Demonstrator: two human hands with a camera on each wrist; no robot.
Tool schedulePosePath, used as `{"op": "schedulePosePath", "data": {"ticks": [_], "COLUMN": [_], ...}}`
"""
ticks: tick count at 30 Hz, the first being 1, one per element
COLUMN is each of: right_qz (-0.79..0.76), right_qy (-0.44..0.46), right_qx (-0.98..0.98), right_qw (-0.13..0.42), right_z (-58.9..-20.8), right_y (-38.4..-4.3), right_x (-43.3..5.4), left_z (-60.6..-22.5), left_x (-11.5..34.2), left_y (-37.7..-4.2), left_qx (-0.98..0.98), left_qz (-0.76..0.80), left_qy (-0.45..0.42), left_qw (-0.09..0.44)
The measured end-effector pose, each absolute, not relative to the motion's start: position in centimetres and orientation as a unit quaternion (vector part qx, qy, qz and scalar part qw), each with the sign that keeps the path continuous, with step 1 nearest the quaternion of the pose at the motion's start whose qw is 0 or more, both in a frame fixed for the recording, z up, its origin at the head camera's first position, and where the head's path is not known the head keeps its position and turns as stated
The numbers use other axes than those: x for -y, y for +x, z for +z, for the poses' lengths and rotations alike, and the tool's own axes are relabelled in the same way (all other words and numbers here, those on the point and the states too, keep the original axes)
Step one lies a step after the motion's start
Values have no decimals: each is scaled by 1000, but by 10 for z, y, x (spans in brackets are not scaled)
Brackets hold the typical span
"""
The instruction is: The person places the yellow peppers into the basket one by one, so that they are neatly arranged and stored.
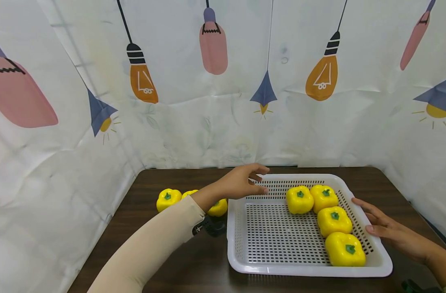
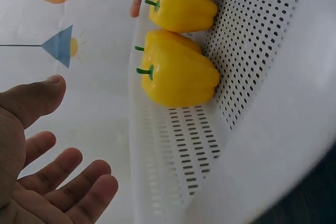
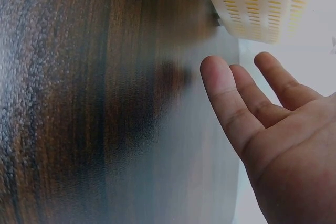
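A white perforated plastic basket (image 1: 277,270) lies on the dark table, with several yellow bell peppers (image 1: 334,221) with green stems along its right side and far right corner. Over the basket's far left corner hovers the left hand (image 1: 242,181), fingers spread and slightly bent, holding nothing. The left wrist view shows this hand (image 2: 63,177) apart from the peppers (image 2: 178,74). At the basket's right rim is the right hand (image 1: 385,226), its fingers extended; whether they touch the rim cannot be told. In the right wrist view the right palm (image 3: 299,156) holds nothing.
More yellow bell peppers (image 1: 168,199) lie on the table left of the basket, partly hidden behind the left forearm. The brown wooden table (image 1: 193,260) ends at a white curtain (image 1: 215,134) printed with lamps, which hangs at the back and sides.
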State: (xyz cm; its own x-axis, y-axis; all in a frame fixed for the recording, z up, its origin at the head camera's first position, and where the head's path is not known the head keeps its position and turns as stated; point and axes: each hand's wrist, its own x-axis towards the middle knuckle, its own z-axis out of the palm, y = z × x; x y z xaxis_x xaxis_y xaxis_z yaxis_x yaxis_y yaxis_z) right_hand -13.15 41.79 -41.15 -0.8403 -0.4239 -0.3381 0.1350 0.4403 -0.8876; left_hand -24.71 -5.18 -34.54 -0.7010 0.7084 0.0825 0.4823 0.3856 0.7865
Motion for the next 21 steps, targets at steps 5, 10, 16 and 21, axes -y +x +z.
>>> {"op": "schedulePosePath", "data": {"ticks": [5, 10, 16, 21], "right_qz": [-525, -519, -512, -501], "right_qy": [-86, -84, -82, -74], "right_qx": [-803, -807, -813, -820], "right_qw": [270, 270, 265, 267], "right_z": [-411, -412, -412, -412], "right_y": [-132, -133, -133, -134], "right_x": [-418, -417, -416, -416], "left_z": [-347, -349, -358, -364], "left_x": [67, 85, 111, 132], "left_y": [-247, -245, -241, -237], "left_qx": [-832, -835, -845, -843], "left_qz": [409, 408, 406, 423], "left_qy": [355, 351, 332, 314], "left_qw": [122, 115, 108, 112]}}
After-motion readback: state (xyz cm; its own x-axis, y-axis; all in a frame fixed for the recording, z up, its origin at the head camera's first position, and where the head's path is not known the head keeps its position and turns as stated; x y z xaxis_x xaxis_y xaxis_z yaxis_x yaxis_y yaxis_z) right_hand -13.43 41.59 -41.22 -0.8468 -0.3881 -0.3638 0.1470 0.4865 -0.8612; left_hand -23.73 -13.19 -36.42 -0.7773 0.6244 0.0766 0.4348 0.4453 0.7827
